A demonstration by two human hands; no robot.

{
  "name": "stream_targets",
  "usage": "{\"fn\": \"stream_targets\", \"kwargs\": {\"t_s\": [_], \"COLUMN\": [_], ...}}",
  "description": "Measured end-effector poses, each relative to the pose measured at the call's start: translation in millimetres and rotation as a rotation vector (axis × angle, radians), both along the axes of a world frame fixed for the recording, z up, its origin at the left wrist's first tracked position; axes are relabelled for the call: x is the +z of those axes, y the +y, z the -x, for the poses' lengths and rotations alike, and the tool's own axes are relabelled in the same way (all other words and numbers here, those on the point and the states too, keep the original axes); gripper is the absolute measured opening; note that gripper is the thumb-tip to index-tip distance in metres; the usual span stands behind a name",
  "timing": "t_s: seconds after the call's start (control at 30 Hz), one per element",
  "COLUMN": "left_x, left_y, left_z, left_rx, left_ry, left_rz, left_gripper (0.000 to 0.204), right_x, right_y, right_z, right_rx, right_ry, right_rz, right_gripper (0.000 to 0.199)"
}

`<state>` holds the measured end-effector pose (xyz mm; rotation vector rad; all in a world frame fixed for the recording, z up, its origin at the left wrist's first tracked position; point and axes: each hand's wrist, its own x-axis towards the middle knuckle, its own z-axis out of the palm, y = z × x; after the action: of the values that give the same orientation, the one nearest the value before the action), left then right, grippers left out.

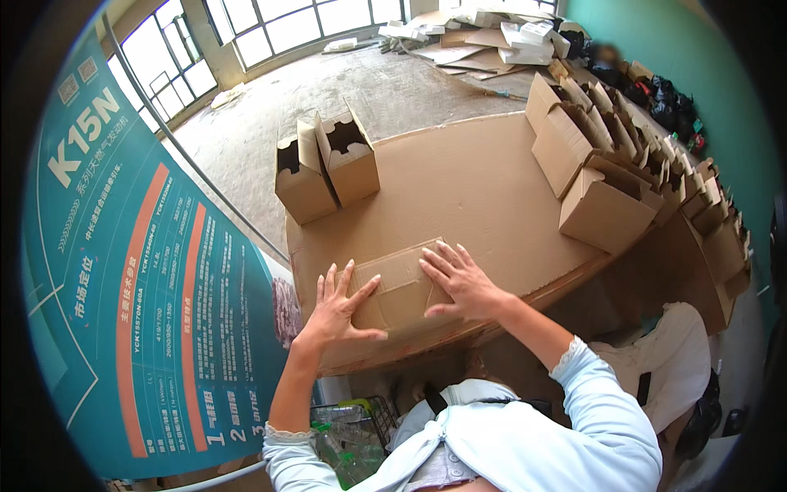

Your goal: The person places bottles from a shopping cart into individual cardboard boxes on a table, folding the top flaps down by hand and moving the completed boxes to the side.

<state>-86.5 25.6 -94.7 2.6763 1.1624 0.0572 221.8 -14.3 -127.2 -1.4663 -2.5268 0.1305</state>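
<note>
While two open cartons [328,168] stand upright at the far left of a cardboard-topped table [467,189], a person in a pale blue jacket [525,435] bends over a flat piece of brown cardboard [389,299] at the near edge. The left hand [334,316] lies palm down over the piece's left end, fingers spread and thumb reaching inward; the right hand [466,289] spreads across its right end, thumb angled toward the near side. The hands are apart, with the cardboard between them, and neither is closed around anything; how hard they press, an onlooker cannot tell. The step in hand appears to be squaring or smoothing the flat piece, which seems to be a carton not yet opened out. As judged from here, the next move calls for fingertips under an edge and a grip from both ends, so that the panels do not buckle or slide. At right, open boxes [602,205] crowd the table's far side; a teal banner [164,303] rises at left, and discarded cardboard and white packing [500,41] heap up by the windows.
</note>
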Motion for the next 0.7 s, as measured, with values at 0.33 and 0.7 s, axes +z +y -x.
{"fn": "stream_targets", "kwargs": {"t_s": [0.33, 0.7], "left_x": [-17.6, -37.7], "left_y": [-9.4, -48.1], "left_z": [-15.8, -143.5], "left_rx": [0.030, 0.295], "left_ry": [-0.224, -0.212], "left_rz": [-0.156, -0.334], "left_gripper": [0.102, 0.085], "right_x": [-12.7, 1.1], "right_y": [14.6, 136.8], "right_z": [-17.1, -107.3], "right_rx": [0.058, 0.359], "right_ry": [-0.127, -0.386], "right_rz": [-0.172, -0.308], "right_gripper": [0.111, 0.097]}}
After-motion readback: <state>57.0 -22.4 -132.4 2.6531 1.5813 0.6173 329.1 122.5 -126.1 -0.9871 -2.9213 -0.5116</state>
